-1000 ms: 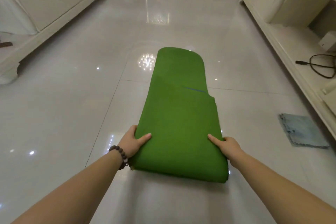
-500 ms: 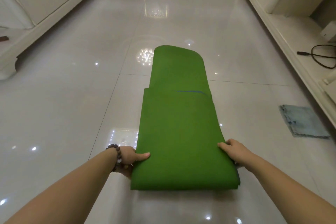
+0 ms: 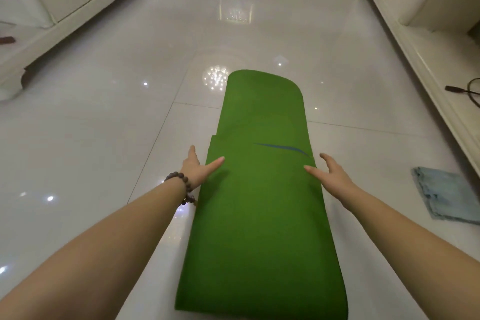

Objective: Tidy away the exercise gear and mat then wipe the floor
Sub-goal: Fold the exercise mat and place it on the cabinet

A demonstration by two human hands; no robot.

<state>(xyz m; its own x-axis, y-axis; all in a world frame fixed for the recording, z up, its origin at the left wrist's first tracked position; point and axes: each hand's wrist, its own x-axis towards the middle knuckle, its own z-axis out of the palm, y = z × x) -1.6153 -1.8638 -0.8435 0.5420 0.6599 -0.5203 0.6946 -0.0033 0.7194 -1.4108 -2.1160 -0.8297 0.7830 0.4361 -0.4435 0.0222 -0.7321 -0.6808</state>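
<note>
Flanking folded green foam mat [image 3: 262, 202], long axis 12–6 o'clock: left hand [image 3: 195, 167], right hand [image 3: 331, 176], apparently unclenched, equally near.

No readable text, number or brand shows anywhere. The green mat [image 3: 262, 202] carries only a blue swoosh mark [image 3: 281, 148] — no letters.

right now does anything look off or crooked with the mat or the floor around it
The green mat is folded unevenly: its top layer's edge sits slightly askew, with a step showing on the left side beside the left hand. The right hand rests at the other edge. A blue cloth lies rumpled on the floor.
</note>
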